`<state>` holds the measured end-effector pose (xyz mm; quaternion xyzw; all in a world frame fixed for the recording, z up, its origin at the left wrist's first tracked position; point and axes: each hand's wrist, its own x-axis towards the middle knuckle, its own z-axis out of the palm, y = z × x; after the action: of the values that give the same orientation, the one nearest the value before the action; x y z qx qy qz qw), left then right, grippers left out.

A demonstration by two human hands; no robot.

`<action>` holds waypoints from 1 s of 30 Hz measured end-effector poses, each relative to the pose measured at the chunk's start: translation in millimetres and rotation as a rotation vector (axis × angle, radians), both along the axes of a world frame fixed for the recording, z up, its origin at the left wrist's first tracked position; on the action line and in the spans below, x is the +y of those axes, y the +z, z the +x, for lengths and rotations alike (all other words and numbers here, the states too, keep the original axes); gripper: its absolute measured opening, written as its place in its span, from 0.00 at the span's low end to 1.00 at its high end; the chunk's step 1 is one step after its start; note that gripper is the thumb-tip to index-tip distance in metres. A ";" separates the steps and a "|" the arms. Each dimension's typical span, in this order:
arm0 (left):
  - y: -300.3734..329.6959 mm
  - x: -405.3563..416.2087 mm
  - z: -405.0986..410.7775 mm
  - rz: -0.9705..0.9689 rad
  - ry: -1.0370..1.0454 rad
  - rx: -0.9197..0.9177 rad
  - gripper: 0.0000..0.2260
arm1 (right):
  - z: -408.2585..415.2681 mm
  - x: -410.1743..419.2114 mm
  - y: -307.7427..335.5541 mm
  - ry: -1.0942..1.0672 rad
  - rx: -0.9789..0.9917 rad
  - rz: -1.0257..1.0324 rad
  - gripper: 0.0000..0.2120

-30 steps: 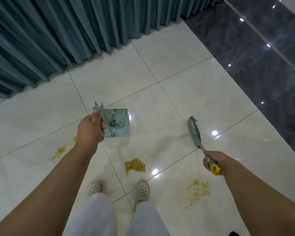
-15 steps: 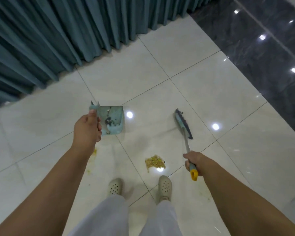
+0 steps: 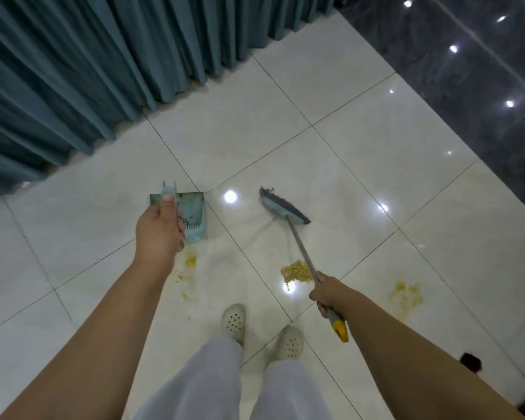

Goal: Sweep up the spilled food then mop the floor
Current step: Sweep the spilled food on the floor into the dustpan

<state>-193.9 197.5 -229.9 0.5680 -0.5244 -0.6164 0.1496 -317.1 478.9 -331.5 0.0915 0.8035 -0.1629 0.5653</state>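
Observation:
My left hand grips the upright handle of a light blue dustpan, whose pan sits low over the white tiles. My right hand holds the grey pole of a broom near its yellow-tipped end; the broom head with dark bristles is out in front, to the right of the dustpan. A compact heap of yellow-green food lies just left of my right hand. A thin yellow smear trails below the dustpan. Another yellow patch lies to the right of my right arm.
Teal curtains hang to the floor along the far left. A dark glossy marble strip borders the white tiles on the right. My feet in cream perforated clogs stand just behind the food heap. A small black object lies by my right forearm.
The view has swung so the right-hand yellow patch shows again. The broom head has turned broadside and moved out ahead of the heap. The dustpan stays in my left hand.

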 end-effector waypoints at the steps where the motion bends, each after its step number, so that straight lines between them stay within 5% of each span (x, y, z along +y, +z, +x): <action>1: -0.1 0.1 2.1 0.000 0.000 -0.002 0.19 | 5.1 2.6 4.5 0.014 -0.004 0.006 0.30; 14: 5.0 22.6 21.6 -0.043 -0.012 0.034 0.19 | 54.1 53.5 63.9 0.199 -0.033 0.080 0.27; 24: 23.4 42.8 52.0 -0.074 0.022 0.096 0.18 | 76.7 32.1 80.2 -0.531 -0.395 -0.215 0.08; 30: 29.0 47.2 75.2 -0.118 0.050 0.082 0.18 | 84.9 15.4 83.4 -0.882 -0.672 -0.347 0.07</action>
<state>-118.6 244.7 -200.9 0.5452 -0.5389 -0.6034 0.2195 -232.2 494.4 -248.1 0.3705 0.4273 -0.4742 0.6747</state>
